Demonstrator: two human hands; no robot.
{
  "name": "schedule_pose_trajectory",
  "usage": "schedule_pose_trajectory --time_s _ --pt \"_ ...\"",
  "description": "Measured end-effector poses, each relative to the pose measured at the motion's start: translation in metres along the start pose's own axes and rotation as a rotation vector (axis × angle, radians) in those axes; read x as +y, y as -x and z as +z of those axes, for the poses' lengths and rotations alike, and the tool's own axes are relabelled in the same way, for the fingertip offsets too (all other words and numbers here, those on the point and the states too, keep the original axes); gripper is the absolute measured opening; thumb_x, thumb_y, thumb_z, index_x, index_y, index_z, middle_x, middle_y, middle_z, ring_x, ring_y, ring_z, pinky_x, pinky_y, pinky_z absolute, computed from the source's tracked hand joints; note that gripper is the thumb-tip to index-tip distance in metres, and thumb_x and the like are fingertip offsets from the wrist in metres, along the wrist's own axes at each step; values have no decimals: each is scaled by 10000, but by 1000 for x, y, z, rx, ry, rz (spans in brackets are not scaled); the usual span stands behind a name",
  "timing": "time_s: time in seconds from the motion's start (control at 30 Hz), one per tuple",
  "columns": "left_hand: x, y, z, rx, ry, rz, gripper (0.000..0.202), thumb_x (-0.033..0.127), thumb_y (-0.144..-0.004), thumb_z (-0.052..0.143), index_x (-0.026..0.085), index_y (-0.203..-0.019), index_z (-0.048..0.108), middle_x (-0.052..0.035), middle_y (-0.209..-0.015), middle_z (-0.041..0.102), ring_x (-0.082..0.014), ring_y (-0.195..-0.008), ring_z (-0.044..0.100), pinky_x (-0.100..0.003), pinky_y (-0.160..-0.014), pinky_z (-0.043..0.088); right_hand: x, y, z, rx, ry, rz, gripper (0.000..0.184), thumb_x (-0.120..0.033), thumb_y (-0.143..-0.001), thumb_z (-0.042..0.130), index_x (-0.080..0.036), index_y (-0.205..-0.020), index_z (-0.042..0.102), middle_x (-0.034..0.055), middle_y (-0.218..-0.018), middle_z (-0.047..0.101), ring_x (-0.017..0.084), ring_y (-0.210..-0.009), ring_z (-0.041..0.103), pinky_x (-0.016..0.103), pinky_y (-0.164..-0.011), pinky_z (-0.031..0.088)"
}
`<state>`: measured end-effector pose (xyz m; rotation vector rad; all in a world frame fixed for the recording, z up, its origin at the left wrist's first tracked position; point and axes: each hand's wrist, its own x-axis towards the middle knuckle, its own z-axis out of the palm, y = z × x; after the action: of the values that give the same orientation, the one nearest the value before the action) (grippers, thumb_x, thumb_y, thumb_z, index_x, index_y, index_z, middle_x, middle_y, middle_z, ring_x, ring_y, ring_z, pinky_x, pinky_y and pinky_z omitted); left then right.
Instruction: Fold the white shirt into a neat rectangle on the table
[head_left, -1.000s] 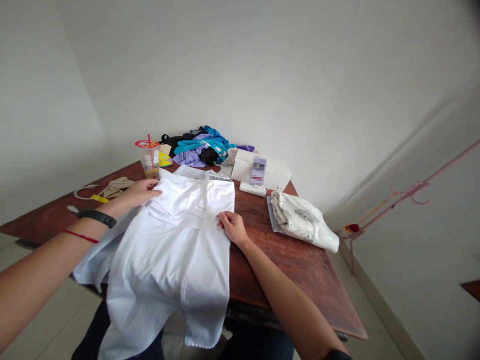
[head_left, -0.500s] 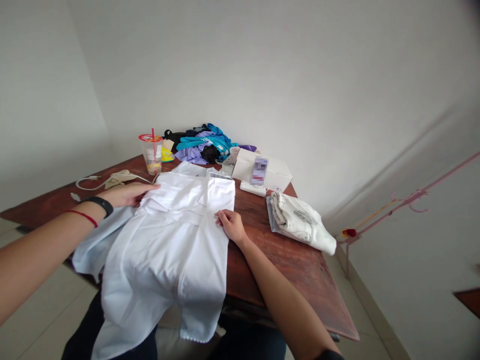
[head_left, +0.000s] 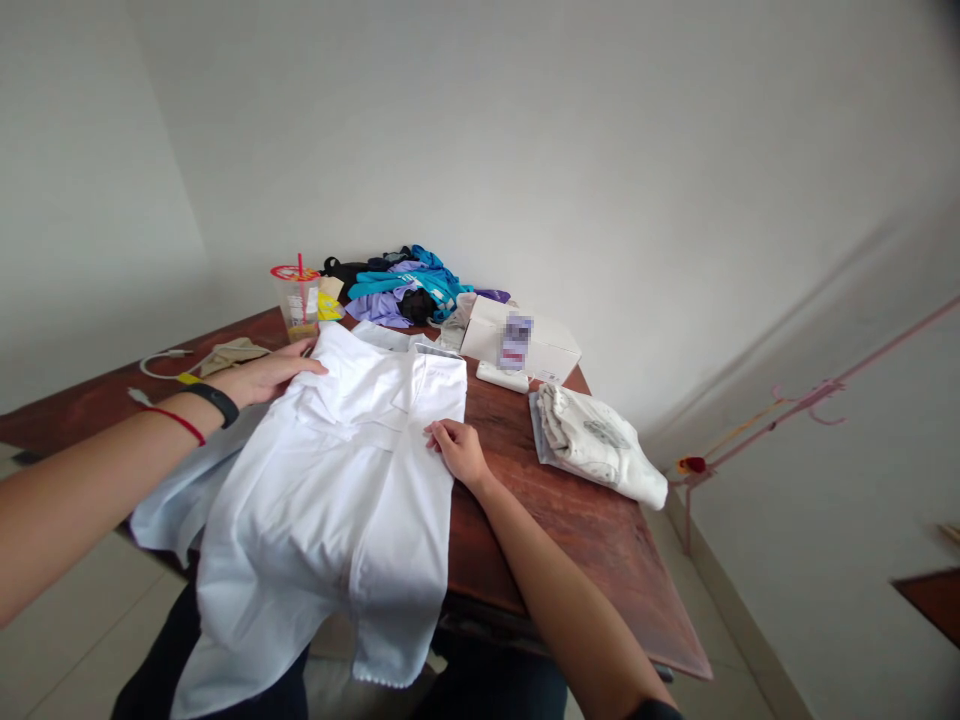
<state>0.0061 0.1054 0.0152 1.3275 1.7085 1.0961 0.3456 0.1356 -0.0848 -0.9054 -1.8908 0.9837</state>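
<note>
A white shirt (head_left: 322,500) lies folded over the wooden table (head_left: 525,490), its lower part hanging off the front edge over my lap. A grey flat edge shows at its far right corner. My left hand (head_left: 281,371) grips the far left side of the cloth, thumb on top and the other fingers partly hidden. At the right side, my right hand (head_left: 459,450) rests with curled fingers pinching the shirt near its edge. Beside the left forearm, a paler part of the fabric (head_left: 180,500) droops over the table's edge.
Behind the shirt stand a plastic cup (head_left: 298,300) with a red straw and a heap of clothes (head_left: 409,285). A white box (head_left: 480,335), a white device (head_left: 502,377) and a folded garment (head_left: 600,440) lie rightward. A white cable (head_left: 154,368) is at left.
My left hand has lifted the shirt's far left corner slightly, so it now covers the cup's lower part. My right hand stays at the right edge. The view has shifted a little.
</note>
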Motion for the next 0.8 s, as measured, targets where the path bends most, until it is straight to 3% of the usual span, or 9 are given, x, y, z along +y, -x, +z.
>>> schedule_pose_trajectory --time_s 0.2,0.33,0.47,0.6,0.7,0.8 --pt "28 5 36 -51 179 168 899 135 -855 664 204 -1612 185 -62 -1318 654 -150 -940 645 -317 -845 569 0 1 1 6 -20 2 376 -443 -979 527 -173 -874 767 32 -694 728 142 -582 618 242 -612 473" --pt "46 13 74 -58 -62 314 947 67 -755 633 251 -1606 260 -86 -1488 548 -225 -1091 665 -351 -909 561 1 0 1 5 -41 2 377 -467 -973 540 -177 -878 761 28 -688 717 137 -569 596 247 -606 464" --pt "50 24 124 -96 -393 580 826 18 -764 540 124 -1562 357 -144 -1585 433 -279 -1407 470 -408 -1164 381 5 -3 1 18 -159 42 453 -558 -983 492 -177 -998 736 25 -737 711 124 -556 570 246 -596 465" --pt "44 35 167 -145 -476 602 649 3 -805 515 0 -1452 470 -227 -1472 525 -294 -1367 505 -427 -1143 395 10 -6 1 21 -267 107 536 -648 -971 446 -187 -1075 699 34 -835 726 131 -581 609 251 -580 483" --pt "42 45 180 -141 -489 610 517 46 -873 471 -19 -1383 530 -240 -1439 536 -301 -1348 518 -431 -1110 423 14 -8 1 19 -233 109 472 -631 -944 514 -195 -975 694 8 -720 691 151 -593 632 260 -594 491" --pt "44 59 172 -138 -489 639 466 123 -942 418 18 -1377 548 -203 -1482 509 -272 -1337 526 -399 -1107 426 15 -9 2 18 -236 105 356 -547 -914 600 -210 -1005 671 -13 -682 679 172 -632 669 271 -626 510"
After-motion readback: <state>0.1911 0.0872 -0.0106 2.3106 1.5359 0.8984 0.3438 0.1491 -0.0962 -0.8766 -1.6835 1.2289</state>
